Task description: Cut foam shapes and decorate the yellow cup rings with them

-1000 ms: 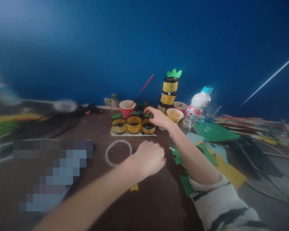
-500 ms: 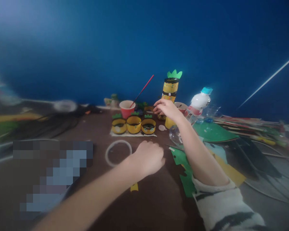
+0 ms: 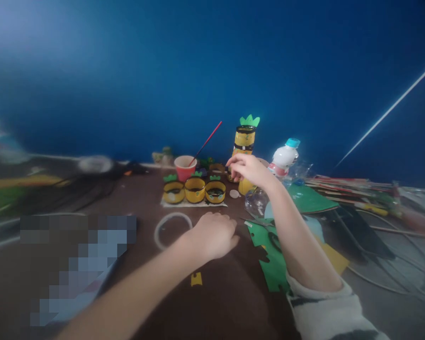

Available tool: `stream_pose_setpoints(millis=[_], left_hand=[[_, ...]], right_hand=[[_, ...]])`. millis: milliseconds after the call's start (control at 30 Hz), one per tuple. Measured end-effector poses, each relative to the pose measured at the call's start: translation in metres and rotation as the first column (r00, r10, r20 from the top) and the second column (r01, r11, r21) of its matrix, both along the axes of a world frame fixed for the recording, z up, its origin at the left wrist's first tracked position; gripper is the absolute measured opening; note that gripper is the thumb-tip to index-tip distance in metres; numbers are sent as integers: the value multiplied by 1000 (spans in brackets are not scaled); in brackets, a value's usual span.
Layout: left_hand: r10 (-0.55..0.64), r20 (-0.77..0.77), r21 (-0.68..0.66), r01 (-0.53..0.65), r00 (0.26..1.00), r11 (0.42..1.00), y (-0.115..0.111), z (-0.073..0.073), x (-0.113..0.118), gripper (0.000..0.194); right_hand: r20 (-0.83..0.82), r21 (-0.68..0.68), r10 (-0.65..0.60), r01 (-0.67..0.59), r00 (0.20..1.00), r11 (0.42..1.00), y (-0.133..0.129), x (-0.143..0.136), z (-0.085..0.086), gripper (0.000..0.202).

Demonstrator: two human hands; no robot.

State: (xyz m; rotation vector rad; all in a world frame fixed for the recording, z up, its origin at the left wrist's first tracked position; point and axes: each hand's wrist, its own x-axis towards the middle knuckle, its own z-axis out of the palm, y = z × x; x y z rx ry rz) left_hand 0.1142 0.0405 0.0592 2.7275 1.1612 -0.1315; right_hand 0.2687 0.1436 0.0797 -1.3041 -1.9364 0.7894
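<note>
My left hand [image 3: 214, 236] is closed like a fist above the brown tabletop, back upward. Its fingers are mostly hidden, so I cannot make out what they hold. Just left of it lies a clear ring [image 3: 173, 231], partly behind the wrist. Farther out, my right hand [image 3: 250, 170] has its fingers loosely bent and apart, with nothing visible in them. Behind it rises a tall yellow-and-black tube [image 3: 245, 138] with a green paper crown, its lower part partly covered by the hand. Three short yellow rings with green tops, one being a yellow ring [image 3: 194, 190], stand in a row.
A red cup [image 3: 186, 171] with a thin stick stands behind the rings. To the right are a white bottle [image 3: 283, 158], scissors [image 3: 264, 223] on cut green paper [image 3: 269, 264], and a bundle of sticks [image 3: 347, 189]. A small yellow piece [image 3: 196, 278] lies near my left wrist.
The view has shifted slightly, so the things on the table appear lower and a little left. More of the scissors shows beside my right forearm. My left hand remains closed.
</note>
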Motion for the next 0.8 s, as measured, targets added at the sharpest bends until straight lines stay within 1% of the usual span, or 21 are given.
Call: stream_pose_setpoints(millis=[133,200,300,333,367,400,500,600,700,800], left_hand=[[-6,-16,-12,6,1000,1000,1,-1,-2,31],[3,-28,-17,-3,1000,1000,0,-3,-2,31],[8,-7,-13,-8,1000,1000,-1,-5,-2,31],[8,5,-13,-8,1000,1000,-1,-6,-1,30],[8,16,-15,-8,1000,1000,-1,-6,-1,30],[8,27,-13,-8,1000,1000,-1,-7,-1,30],[11,40,0,-11,999,1000,-1,-11,0,31],[20,33,14,-21,999,1000,1,-17,0,34],[25,40,17,-26,999,1000,3,-21,-1,34],[20,53,14,-21,998,1000,4,-22,-2,32]], right_hand=[[182,-70,3,10,983,998,-12,10,-13,12],[205,-74,-7,23,979,997,-20,14,-21,13],[227,-62,-3,18,974,998,-41,15,-34,15],[237,-38,3,6,972,999,-49,14,-40,16],[267,57,9,-25,964,998,-58,11,-47,17],[301,139,-12,-31,954,990,-65,9,-54,18],[309,195,-58,-4,949,981,-84,0,-78,18],[310,231,-84,11,947,973,-91,-5,-97,19],[312,259,-109,26,944,966,-93,-6,-104,19],[307,269,-109,24,946,963,-93,-5,-105,19]])
